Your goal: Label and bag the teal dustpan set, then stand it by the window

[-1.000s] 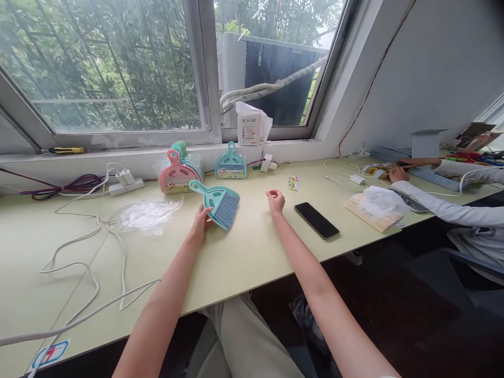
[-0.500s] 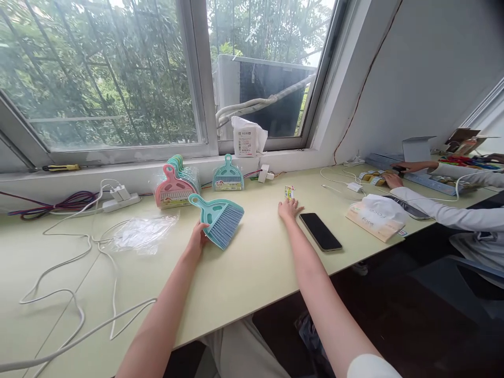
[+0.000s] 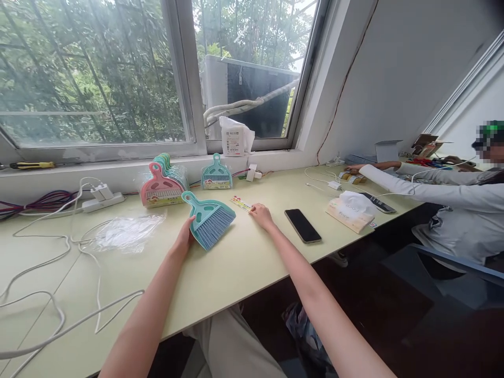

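Note:
A turquoise dustpan with a blue-grey bristled brush [image 3: 213, 219] nested in it is held tilted above the table by my left hand [image 3: 184, 237], closed round its left edge. My right hand [image 3: 261, 216] pinches the near end of a long printed label card [image 3: 240, 203], yellow with red and green print. The card points toward the dustpan but stays apart from it. Behind stand another turquoise dustpan set [image 3: 217, 172] and a row of wrapped sets with a pink dustpan [image 3: 162, 187] in front; both bear similar label cards.
A phone [image 3: 303, 226] and a tissue pack [image 3: 351, 211] lie to the right. Crumpled clear plastic [image 3: 127, 230], white cables and a power strip [image 3: 103, 201] are on the left. Farther right, a co-worker in grey sleeves [image 3: 444, 188] reaches over the table.
My right hand has picked up the label card from beside the phone and brought it left, toward the dustpan. My left hand keeps its hold. The view has turned slightly right.

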Demonstrator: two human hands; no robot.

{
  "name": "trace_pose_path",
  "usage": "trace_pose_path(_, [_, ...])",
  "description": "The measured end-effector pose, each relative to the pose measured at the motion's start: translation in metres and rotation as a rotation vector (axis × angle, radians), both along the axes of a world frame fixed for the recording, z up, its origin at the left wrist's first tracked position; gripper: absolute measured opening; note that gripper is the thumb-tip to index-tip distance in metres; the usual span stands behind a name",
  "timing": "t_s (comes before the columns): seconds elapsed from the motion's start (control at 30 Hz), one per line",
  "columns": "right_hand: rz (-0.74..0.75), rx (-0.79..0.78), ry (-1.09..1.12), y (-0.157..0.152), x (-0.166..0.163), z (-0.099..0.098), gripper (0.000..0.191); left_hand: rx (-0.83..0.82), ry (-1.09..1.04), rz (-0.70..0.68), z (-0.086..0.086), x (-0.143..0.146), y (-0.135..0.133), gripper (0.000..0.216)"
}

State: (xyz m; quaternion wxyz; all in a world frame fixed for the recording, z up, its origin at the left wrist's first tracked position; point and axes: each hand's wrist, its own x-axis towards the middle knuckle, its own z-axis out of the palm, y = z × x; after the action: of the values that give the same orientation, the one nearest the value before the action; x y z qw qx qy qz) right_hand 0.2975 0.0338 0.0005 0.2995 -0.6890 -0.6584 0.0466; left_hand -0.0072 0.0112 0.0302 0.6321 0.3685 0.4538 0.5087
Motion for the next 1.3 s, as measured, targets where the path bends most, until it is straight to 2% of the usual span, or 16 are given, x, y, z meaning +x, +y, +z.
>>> trace_pose_path(0.1, [-0.077, -0.01, 0.057, 0.001, -0.018, -0.002, 0.011, -0.015, -0.011, -0.033, 0.002, 0.0, -0.003, 0.027])
trace_pose_path(0.17, [-0.092, -0.02, 0.08, 0.003, -0.03, -0.003, 0.02, -0.027, -0.014, -0.039, 0.003, -0.002, -0.005, 0.027])
trace_pose_path(0.3, [0.009, 0.002, 0.124, 0.005, -0.043, -0.004, 0.036, -0.043, 0.0, -0.001, 0.002, -0.007, -0.005, 0.023])
trace_pose_path(0.43, [0.063, -0.005, 0.195, 0.003, -0.044, -0.004, 0.028, -0.039, 0.012, 0.014, -0.003, -0.012, 0.0, 0.018])
trace_pose_path(0.5, [0.008, 0.008, 0.158, 0.002, -0.044, -0.003, 0.024, -0.031, 0.021, 0.006, -0.005, -0.012, 0.002, 0.019])
trace_pose_path(0.63, [-0.076, -0.044, 0.031, 0.0, -0.047, -0.003, 0.034, -0.011, 0.031, -0.019, -0.004, -0.011, 0.001, 0.024])
trace_pose_path(0.8, [-0.034, -0.048, 0.027, -0.005, -0.049, 0.0, 0.023, 0.025, 0.04, -0.063, -0.004, -0.01, 0.001, 0.035])
trace_pose_path(0.9, [-0.022, -0.051, 0.061, -0.007, -0.052, 0.002, 0.028, 0.047, 0.039, -0.088, -0.007, -0.011, 0.003, 0.038])
trace_pose_path(1.0, [0.052, -0.06, 0.058, -0.01, -0.058, 0.003, 0.027, 0.055, 0.041, -0.091, -0.01, -0.012, 0.005, 0.039])
trace_pose_path(1.17, [0.109, -0.066, 0.061, -0.015, -0.063, 0.006, 0.015, 0.042, 0.055, -0.055, -0.008, -0.017, 0.005, 0.039])
trace_pose_path(1.3, [0.09, -0.081, 0.085, -0.017, -0.062, 0.009, 0.031, 0.029, 0.015, 0.046, -0.002, -0.025, 0.005, 0.039])
